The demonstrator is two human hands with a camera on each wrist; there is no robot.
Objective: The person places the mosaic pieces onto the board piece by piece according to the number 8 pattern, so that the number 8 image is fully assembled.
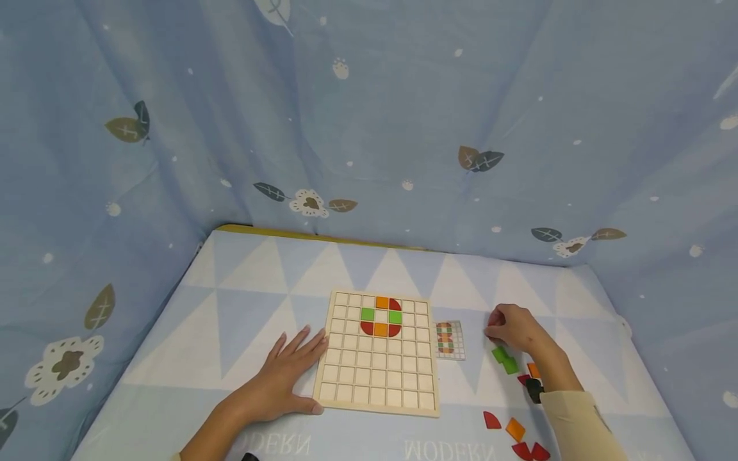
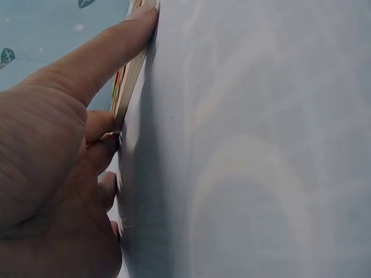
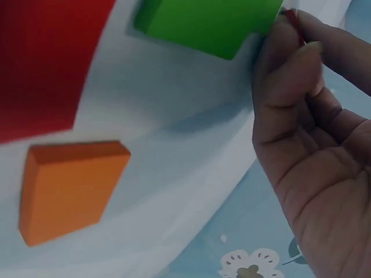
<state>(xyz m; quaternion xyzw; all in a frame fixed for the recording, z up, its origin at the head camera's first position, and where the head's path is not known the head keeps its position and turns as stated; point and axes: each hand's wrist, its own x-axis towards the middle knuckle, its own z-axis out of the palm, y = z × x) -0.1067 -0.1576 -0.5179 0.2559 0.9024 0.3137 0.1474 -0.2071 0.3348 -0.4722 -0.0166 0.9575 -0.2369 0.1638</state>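
Note:
My left hand (image 1: 277,387) lies with fingers spread on the table, its thumb and fingertips touching the left edge of a wooden grid board (image 1: 357,374). In the board's upper cells sit orange and green square tiles (image 1: 367,314) and red quarter-round tiles (image 1: 367,328) around one bare cell. Off to the right, my right hand (image 1: 516,328) pinches a small red tile (image 3: 294,26) between thumb and fingers, which partly cover it. Just below that hand lie green tiles (image 1: 507,362); the right wrist view shows a green tile (image 3: 203,23) close to the fingertips.
A small pattern card (image 1: 455,342) lies against the board's right side. Loose red (image 1: 492,420) and orange tiles (image 1: 516,429) are scattered near the right forearm. A patterned cloth covers the table, and blue curtains (image 1: 369,128) stand behind and at both sides.

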